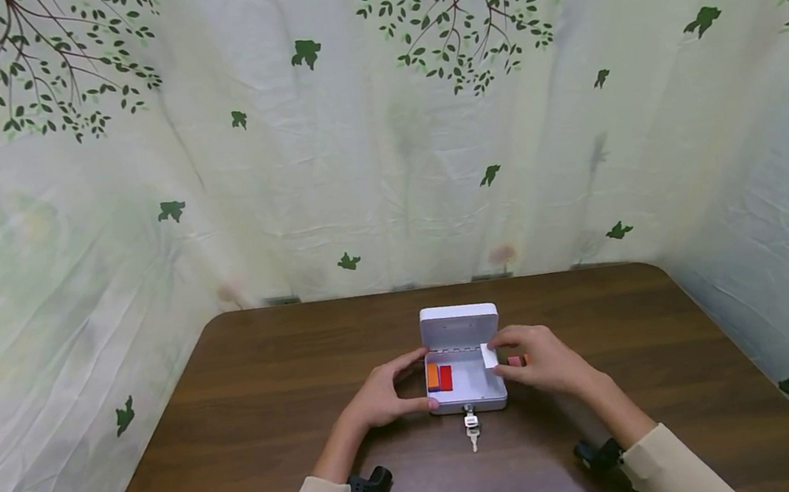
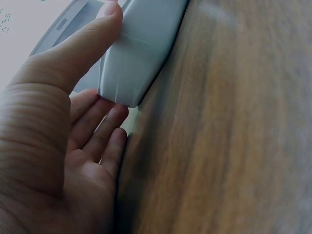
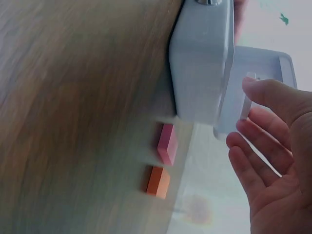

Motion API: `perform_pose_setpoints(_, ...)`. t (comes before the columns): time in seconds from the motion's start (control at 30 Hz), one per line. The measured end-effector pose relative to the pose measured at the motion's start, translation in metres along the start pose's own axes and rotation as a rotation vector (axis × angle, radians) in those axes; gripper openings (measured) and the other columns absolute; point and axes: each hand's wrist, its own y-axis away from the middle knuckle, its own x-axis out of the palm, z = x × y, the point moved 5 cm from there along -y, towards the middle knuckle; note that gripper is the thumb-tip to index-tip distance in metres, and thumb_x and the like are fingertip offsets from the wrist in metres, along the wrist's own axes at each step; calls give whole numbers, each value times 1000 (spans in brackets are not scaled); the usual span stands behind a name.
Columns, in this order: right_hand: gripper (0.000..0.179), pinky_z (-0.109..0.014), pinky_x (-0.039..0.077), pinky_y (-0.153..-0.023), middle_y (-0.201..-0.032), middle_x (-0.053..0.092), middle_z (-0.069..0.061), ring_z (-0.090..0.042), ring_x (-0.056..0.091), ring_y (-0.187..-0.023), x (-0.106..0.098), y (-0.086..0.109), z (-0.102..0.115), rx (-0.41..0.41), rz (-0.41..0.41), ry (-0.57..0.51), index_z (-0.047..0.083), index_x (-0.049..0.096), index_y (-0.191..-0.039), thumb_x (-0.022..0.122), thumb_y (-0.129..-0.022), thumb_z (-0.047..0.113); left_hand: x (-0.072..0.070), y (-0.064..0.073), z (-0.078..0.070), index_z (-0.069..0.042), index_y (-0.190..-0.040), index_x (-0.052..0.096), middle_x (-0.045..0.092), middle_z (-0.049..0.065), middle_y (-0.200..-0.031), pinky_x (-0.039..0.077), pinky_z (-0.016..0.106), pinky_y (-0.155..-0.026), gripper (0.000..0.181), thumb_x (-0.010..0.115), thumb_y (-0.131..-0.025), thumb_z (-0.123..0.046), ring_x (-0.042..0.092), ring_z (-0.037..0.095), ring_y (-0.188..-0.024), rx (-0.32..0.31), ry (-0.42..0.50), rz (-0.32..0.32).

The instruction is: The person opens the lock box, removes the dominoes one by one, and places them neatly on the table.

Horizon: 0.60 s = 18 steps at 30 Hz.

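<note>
A small white lockbox [image 1: 470, 406] stands on the table with its lid [image 1: 460, 326] raised. Inside at the left lie an orange block [image 1: 432, 376] and a red block [image 1: 446, 378]. My left hand [image 1: 379, 395] holds the box by its left side, thumb at the front corner and fingers toward the back. Between thumb and fingertips, my right hand [image 1: 548, 357] pinches a flat white block [image 1: 489, 355] over the box's right side. In the right wrist view, the white block [image 3: 247, 101] appears thin and edge-on.
Keys [image 1: 472, 428] hang from the lock at the box's front. On the table to the right of the box lie a pink block [image 3: 168, 144] and an orange block [image 3: 158, 182]. A leaf-printed curtain [image 1: 382, 155] surrounds the wooden table [image 1: 266, 356].
</note>
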Motion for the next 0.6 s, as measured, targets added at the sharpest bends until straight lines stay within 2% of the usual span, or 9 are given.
perform_pose_setpoints(0.17, 34, -48, 58, -98, -117, 75, -2, -26, 70, -110, -7, 6, -2, 48, 9, 18, 13, 75, -118, 85, -86, 23, 0, 0, -1, -21, -156, 46, 51, 0, -157, 37, 50, -121, 92, 88, -79, -46, 49, 23, -145, 16, 12, 5)
perform_pose_setpoints(0.33, 33, -49, 59, -95, -115, 75, -7, -29, 71, -106, -15, 11, -4, 29, -10, 36, 11, 75, -116, 85, -86, 21, 0, 0, 0, -18, -156, 46, 54, 2, -155, 38, 50, -120, 91, 89, -80, -42, 52, 23, -142, 36, 41, 4)
perform_pose_setpoints(0.43, 34, -48, 59, -94, -114, 76, -5, -28, 72, -105, -20, 15, -8, 34, -28, 48, 12, 75, -115, 86, -84, 20, 0, 0, 0, -20, -156, 46, 54, 1, -155, 38, 49, -121, 91, 89, -79, -43, 52, 21, -142, 33, 39, 3)
perform_pose_setpoints(0.6, 44, -49, 58, -94, -119, 74, -2, -27, 71, -108, -27, 21, -16, 63, -52, 30, 9, 71, -125, 86, -84, 19, 1, -1, 1, -20, -156, 46, 54, 0, -155, 39, 48, -120, 91, 89, -79, -44, 52, 22, -142, 38, 25, 4)
